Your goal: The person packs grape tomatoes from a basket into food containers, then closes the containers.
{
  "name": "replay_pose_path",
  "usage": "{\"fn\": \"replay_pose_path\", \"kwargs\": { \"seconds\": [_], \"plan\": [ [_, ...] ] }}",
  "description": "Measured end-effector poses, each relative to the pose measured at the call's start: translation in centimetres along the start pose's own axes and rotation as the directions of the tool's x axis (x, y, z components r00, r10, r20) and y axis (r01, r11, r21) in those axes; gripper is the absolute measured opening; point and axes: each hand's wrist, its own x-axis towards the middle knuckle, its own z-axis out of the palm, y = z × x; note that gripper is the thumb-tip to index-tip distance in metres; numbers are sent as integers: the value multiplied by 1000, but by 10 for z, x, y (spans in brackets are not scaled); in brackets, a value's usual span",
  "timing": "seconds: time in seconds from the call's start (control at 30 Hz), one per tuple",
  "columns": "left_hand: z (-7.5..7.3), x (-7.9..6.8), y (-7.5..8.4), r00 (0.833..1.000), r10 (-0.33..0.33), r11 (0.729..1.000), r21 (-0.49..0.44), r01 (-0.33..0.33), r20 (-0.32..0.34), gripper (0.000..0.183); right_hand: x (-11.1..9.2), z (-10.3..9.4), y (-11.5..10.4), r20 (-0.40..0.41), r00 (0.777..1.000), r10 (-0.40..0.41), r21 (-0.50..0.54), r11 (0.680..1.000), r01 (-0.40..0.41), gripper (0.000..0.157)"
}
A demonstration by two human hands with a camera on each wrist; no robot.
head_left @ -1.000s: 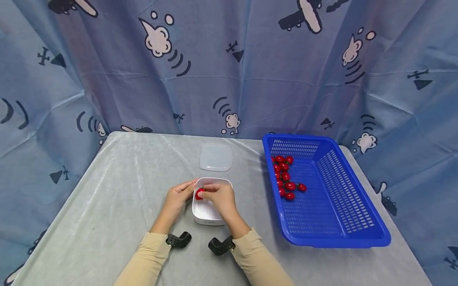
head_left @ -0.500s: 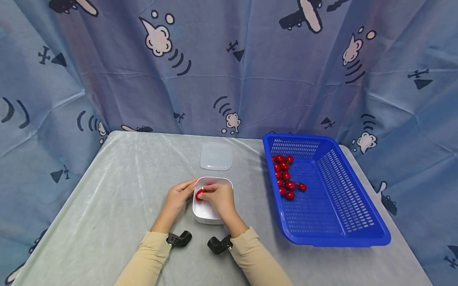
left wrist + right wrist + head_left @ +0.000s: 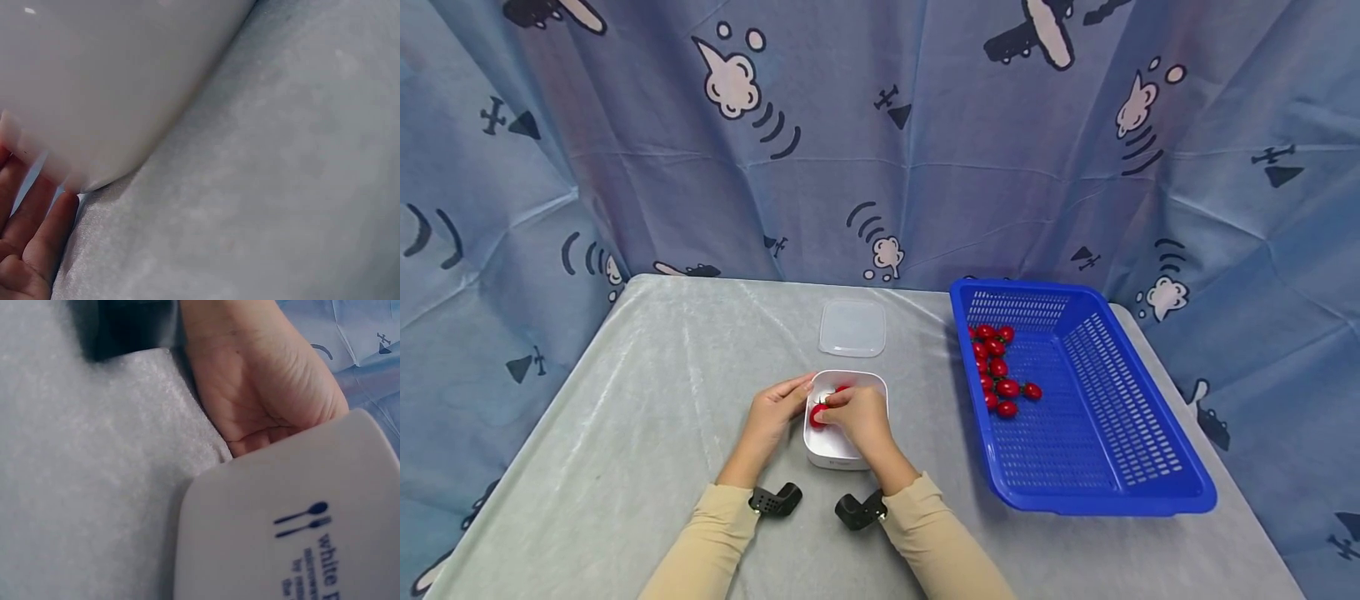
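In the head view a white plastic food container (image 3: pixel 844 450) stands on the table. My right hand (image 3: pixel 867 418) reaches into it and pinches a cherry tomato (image 3: pixel 817 417) at its left side. Another red tomato (image 3: pixel 842 388) shows partly behind the fingers near the back wall. My left hand (image 3: pixel 772 414) lies along the container's left side, and in the left wrist view its straight fingers (image 3: pixel 53 231) touch the outer wall. The right wrist view shows the palm over the rim and printing on the wall; the fingertips are hidden inside.
A blue perforated basket (image 3: pixel 1105 507) stands on the right, with several cherry tomatoes (image 3: pixel 1007 388) along its left side. Behind the container lies a clear lid (image 3: pixel 852 329). A patterned blue curtain (image 3: pixel 820 167) hangs at the table's (image 3: pixel 625 433) back edge.
My right hand has shifted the pinched cherry tomato slightly toward the container's front. The tomato by the back wall has come into sight. The left hand keeps its place.
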Motion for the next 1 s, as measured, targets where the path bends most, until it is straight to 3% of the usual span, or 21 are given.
{"fn": "replay_pose_path", "kwargs": {
  "seconds": [0.5, 0.73, 1.0],
  "plan": [
    [0, 0, 0, 1000, -7, 1000, 23, 7, -8, 38, 0, -1, 0, 16, 1000, 6, -18, 1000, -6, 26],
    [0, -1, 0, 1000, -3, 1000, 21, 3, -22, 37, -3, -4, -7, -26, 996, -90, -46, 995, 89, 21],
    [0, 0, 0, 1000, -3, 1000, 24, 3, -23, 35, -5, -32, -24, -83, 992, -95, 41, 994, 99, 20]
  ]
}}
